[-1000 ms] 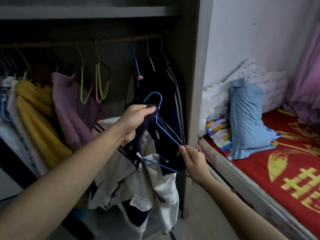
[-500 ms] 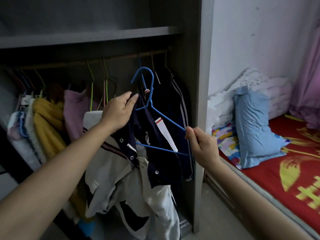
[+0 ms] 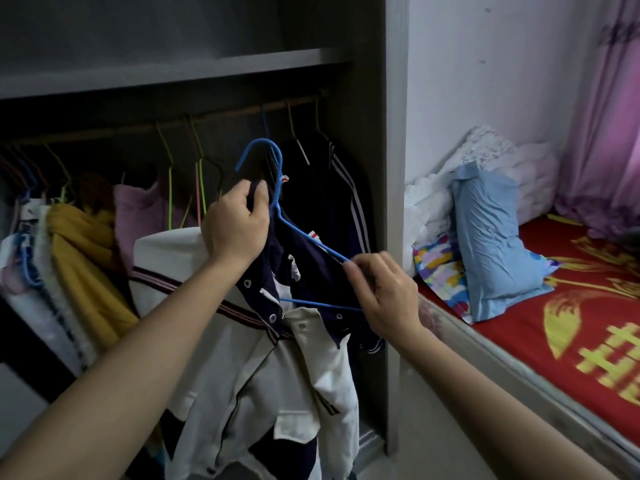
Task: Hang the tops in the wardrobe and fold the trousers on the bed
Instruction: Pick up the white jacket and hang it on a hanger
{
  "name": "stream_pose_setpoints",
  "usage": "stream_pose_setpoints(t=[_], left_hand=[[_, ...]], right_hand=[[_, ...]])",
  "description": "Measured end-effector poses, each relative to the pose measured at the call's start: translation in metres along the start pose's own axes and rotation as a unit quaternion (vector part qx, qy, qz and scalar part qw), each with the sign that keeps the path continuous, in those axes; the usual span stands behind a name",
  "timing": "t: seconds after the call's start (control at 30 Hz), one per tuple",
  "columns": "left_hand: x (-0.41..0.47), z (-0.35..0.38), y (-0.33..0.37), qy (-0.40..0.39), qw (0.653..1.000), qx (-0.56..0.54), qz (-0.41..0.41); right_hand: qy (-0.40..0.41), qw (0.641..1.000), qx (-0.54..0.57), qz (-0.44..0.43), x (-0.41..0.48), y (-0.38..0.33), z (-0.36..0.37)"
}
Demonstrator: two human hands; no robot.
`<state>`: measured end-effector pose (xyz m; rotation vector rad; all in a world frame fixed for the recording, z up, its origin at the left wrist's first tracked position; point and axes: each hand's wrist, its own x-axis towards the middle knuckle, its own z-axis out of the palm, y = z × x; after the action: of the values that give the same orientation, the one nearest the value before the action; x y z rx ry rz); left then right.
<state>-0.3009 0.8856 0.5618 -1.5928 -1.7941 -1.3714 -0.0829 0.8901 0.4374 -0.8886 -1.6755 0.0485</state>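
Blue hanger hook-up, sloping down-right, right grip pinching it, left grip clutching jacket

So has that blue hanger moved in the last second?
Yes. The blue hanger has risen toward the wardrobe rail; its hook is now close under it, not yet hooked on.

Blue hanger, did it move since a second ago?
The blue hanger, with the jacket, went up toward the wardrobe rail. It isn't hooked on yet. The left hand still grips the jacket collar by the hanger's neck, and the right hand still pinches its end.
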Motion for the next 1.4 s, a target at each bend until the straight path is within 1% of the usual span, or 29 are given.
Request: stream_pose_setpoints(t=[0.07, 0.1, 0.13, 0.17, 0.2, 0.23, 0.27, 0.3, 0.33, 0.37, 0.4, 0.43, 0.47, 0.5, 0.53, 0.57, 0.6, 0.67, 0.7, 0.77, 0.83, 0.9, 0.97, 1.07, 1.17, 1.23, 1.3, 1.4], left_hand=[[0.0, 0.0, -0.006, 0.017, 1.0, -0.004, -0.024], [0.001, 0.001, -0.008, 0.024, 0.999, -0.013, -0.037], [0.002, 0.002, -0.01, 0.029, 0.998, -0.021, -0.047], [0.001, 0.003, -0.01, 0.032, 0.998, -0.027, -0.053], [0.0, 0.004, -0.009, 0.033, 0.997, -0.029, -0.057], [-0.002, 0.005, -0.008, 0.034, 0.997, -0.029, -0.06], [-0.004, 0.005, -0.006, 0.035, 0.997, -0.033, -0.065], [-0.006, 0.006, -0.006, 0.036, 0.996, -0.041, -0.07], [-0.007, 0.005, -0.005, 0.038, 0.995, -0.051, -0.077], [-0.007, 0.005, -0.004, 0.041, 0.994, -0.062, -0.082], [-0.008, 0.004, -0.004, 0.044, 0.992, -0.075, -0.088], [-0.009, 0.003, -0.003, 0.046, 0.99, -0.091, -0.093], [-0.01, 0.002, -0.002, 0.047, 0.988, -0.108, -0.097], [-0.011, 0.001, 0.0, 0.047, 0.987, -0.118, -0.097], [-0.012, 0.0, 0.0, 0.044, 0.988, -0.118, -0.09], [-0.014, -0.001, 0.001, 0.039, 0.99, -0.109, -0.081], [-0.016, -0.002, 0.002, 0.03, 0.992, -0.097, -0.073], [-0.02, -0.003, 0.005, 0.009, 0.994, -0.085, -0.068], [-0.022, -0.003, 0.006, 0.0, 0.994, -0.085, -0.067], [-0.024, -0.002, 0.009, -0.01, 0.994, -0.087, -0.065], [-0.023, -0.004, 0.009, -0.008, 0.993, -0.092, -0.068], [-0.02, -0.005, 0.002, -0.007, 0.991, -0.109, -0.075], [-0.021, -0.005, -0.01, -0.003, 0.991, -0.118, -0.069], [-0.024, -0.002, -0.03, 0.013, 0.995, -0.093, -0.045], [-0.028, -0.002, -0.055, 0.025, 0.998, -0.037, -0.032], [-0.031, 0.0, -0.072, 0.028, 1.0, -0.01, -0.006], [-0.036, 0.006, -0.084, 0.02, 0.999, 0.032, 0.03], [-0.041, 0.012, -0.093, -0.023, 0.991, 0.087, 0.095]], right_hand=[[0.016, 0.997, -0.057, 0.048, -0.012, 0.002, 0.0], [0.022, 0.993, -0.068, 0.098, -0.018, 0.003, 0.002], [0.023, 0.983, -0.053, 0.175, -0.023, 0.002, 0.005], [0.012, 0.963, -0.01, 0.269, -0.025, -0.001, 0.006], [-0.008, 0.932, 0.046, 0.36, -0.024, -0.003, 0.009], [-0.032, 0.9, 0.098, 0.424, -0.023, -0.004, 0.011], [-0.058, 0.88, 0.131, 0.453, -0.023, -0.005, 0.012], [-0.087, 0.871, 0.153, 0.458, -0.023, -0.004, 0.013], [-0.125, 0.863, 0.176, 0.456, -0.024, -0.003, 0.015], [-0.177, 0.842, 0.207, 0.465, -0.026, -0.004, 0.016], [-0.234, 0.805, 0.24, 0.49, -0.027, -0.005, 0.018], [-0.281, 0.758, 0.271, 0.522, -0.028, -0.003, 0.02], [-0.308, 0.712, 0.304, 0.553, -0.027, 0.0, 0.022], [-0.312, 0.671, 0.34, 0.581, -0.024, 0.006, 0.023], [-0.299, 0.636, 0.376, 0.604, -0.02, 0.012, 0.024], [-0.28, 0.608, 0.405, 0.623, -0.015, 0.018, 0.026], [-0.268, 0.589, 0.419, 0.637, -0.01, 0.023, 0.028], [-0.272, 0.573, 0.417, 0.65, 0.002, 0.028, 0.032], [-0.277, 0.572, 0.406, 0.656, 0.006, 0.029, 0.034], [-0.296, 0.583, 0.369, 0.66, 0.012, 0.034, 0.04], [-0.327, 0.603, 0.328, 0.65, 0.011, 0.038, 0.043], [-0.339, 0.629, 0.287, 0.638, 0.004, 0.039, 0.041], [-0.322, 0.665, 0.239, 0.63, -0.002, 0.042, 0.036], [-0.289, 0.726, 0.188, 0.596, 0.003, 0.046, 0.023], [-0.26, 0.768, 0.16, 0.563, 0.015, 0.05, 0.009], [-0.248, 0.794, 0.133, 0.539, 0.022, 0.051, 0.002], [-0.246, 0.828, 0.089, 0.496, 0.029, 0.053, -0.002], [-0.248, 0.884, -0.013, 0.396, 0.041, 0.053, -0.009]])
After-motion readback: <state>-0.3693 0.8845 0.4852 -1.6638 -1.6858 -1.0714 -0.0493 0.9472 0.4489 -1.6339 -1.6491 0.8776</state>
